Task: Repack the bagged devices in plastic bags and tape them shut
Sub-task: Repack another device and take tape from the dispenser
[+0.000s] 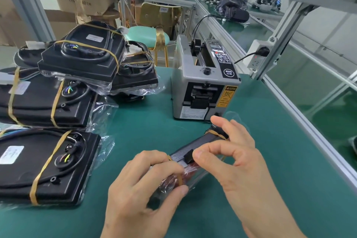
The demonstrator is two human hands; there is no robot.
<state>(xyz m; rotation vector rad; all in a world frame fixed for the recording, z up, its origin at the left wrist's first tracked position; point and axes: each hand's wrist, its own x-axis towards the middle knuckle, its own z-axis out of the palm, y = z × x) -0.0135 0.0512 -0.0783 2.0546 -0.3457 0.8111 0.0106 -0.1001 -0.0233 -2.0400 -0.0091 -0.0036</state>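
Your left hand (pixel 143 185) comes in from the bottom edge, palm down, fingers curled over the near end of the bagged device (pixel 195 157). Thumb sits underneath at the near side, fingertips on top, so the bag's near end is gripped between them. Clear plastic bag (pixel 172 182) is bunched and wrinkled under those fingers.

Your right hand (pixel 237 158) comes in from the lower right, wrist higher than the left. Thumb and forefinger pinch at the small black block on the device's top edge (cannot tell whether they hold the block itself or film over it). Other fingers are spread along the far part of the device, one fingertip reaching toward the tape dispenser (pixel 204 81).

The device is a long dark piece with a silver perforated strip, held on edge just above the green mat (pixel 146 121), running diagonally from near-left to far-right. Tan rubber bands (pixel 216 133) wrap it near both ends. Far end lies just in front of the dispenser's base.

The dispenser stands upright mid-table, outlet slot facing you, yellow caution label on its front right.

Left of you: a stack of black devices (pixel 77 60) in clear bags, each banded with tan rubber bands, several piled at angles. One more lies flat at near left (pixel 46 166), white label up.
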